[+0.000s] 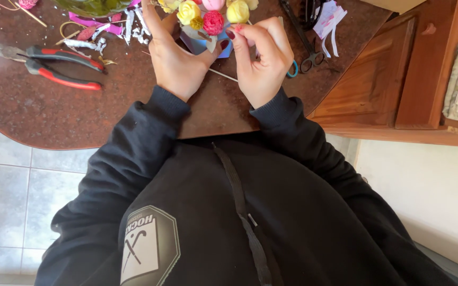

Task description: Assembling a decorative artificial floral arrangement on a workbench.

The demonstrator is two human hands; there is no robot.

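Both hands work close together at the far edge of the brown table [38, 114]. Each grip is pressed together: the left hand [173, 61] curls around the side of a small blue holder [223, 48], its thumb reaching across to the holder's front, while the right hand [263, 61] pinches with thumb and forefinger just at the holder's upper right edge. What exactly sits between those fingertips is too small to tell; a thin pale stick [223, 75] runs out below and between the hands.

As a judgement of progress, the posy looks well advanced. Several small round blooms already stand bunched in the holder: a yellow flower [188, 11], a red flower [213, 22], a second yellow flower [238, 11] and a pink one cut off by the top edge. The hands seem to be fixing or trimming something at the rim, so finishing touches appear to remain.

Offcuts lie around: pink ribbon scraps [102, 26] and white shreds behind the left hand, red-handled pliers [62, 66] well to the left, scissors [306, 50] with a blue-ringed handle near the right hand, and white paper strips [331, 24] beyond them.

No packages show. The only label is a pale hexagonal badge [149, 246] on the person's black hooded top, low on the chest. A wooden cabinet [377, 85] stands to the right.
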